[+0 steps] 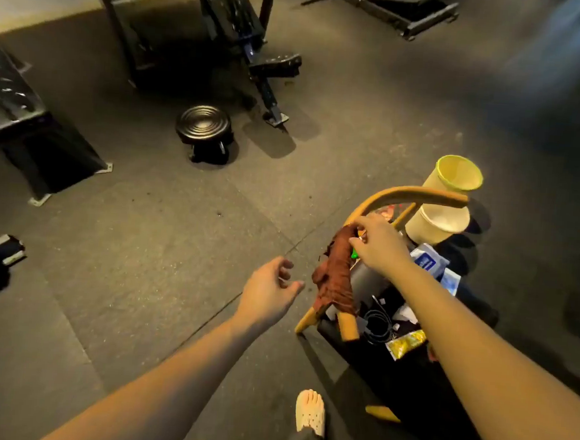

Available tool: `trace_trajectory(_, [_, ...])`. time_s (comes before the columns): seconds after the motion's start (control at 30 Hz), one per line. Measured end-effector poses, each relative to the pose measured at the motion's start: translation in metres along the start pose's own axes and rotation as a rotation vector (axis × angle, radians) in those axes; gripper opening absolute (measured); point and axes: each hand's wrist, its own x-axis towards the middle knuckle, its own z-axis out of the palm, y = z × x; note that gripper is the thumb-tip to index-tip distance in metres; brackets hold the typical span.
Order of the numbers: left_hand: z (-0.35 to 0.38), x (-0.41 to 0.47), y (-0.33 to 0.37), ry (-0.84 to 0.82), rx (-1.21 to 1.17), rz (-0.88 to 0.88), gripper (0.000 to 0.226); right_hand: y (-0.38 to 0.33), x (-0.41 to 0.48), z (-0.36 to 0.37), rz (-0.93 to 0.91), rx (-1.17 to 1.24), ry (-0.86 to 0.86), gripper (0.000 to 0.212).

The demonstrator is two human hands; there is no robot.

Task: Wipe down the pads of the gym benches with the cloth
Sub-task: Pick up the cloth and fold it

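Observation:
A reddish-brown cloth (336, 278) hangs over the curved wooden back of a chair (417, 196) at the right. My right hand (376, 243) pinches the cloth's top end at the chair back. My left hand (270, 290) hovers just left of the cloth with loosely curled fingers, holding nothing. A black bench pad (5, 97) sits at the far left edge. Another black padded machine (228, 6) stands at the top centre.
The chair seat holds two paper cups (456, 178), packets, a cable and a yellow wrapper (405, 343). A round black stool (204, 129) stands on the rubber floor ahead. More dark equipment (399, 11) lies at the top right. My feet show at the bottom.

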Motion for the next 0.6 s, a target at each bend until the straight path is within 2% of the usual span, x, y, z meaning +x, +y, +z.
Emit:
trace_trajectory(0.1, [0.052,0.019,0.011,0.032,-0.011,-0.068,0.040,0.024,0.037,0.008,-0.045,-0.029,-0.089,0.040])
trace_trajectory(0.23, [0.105,0.029,0.015,-0.027,0.016,-0.122,0.043,0.044,0.066,0.027,-0.111,-0.044,-0.186,0.042])
trace_trajectory(0.43, [0.135,0.016,0.018,0.028,-0.048,-0.178,0.022,0.055,0.083,0.039,-0.055,0.094,-0.200,0.039])
trace_trajectory(0.5, [0.136,0.015,0.023,0.041,-0.057,-0.187,0.016,0.056,0.087,0.041,-0.006,0.120,-0.197,0.028])
trace_trajectory(0.53, [0.135,0.015,0.025,0.020,-0.041,-0.180,0.013,0.057,0.089,0.042,0.010,0.106,-0.211,0.022])
trace_trajectory(0.6, [0.129,0.015,0.030,-0.046,0.049,-0.126,0.009,0.055,0.091,0.040,0.009,0.073,-0.255,0.024])
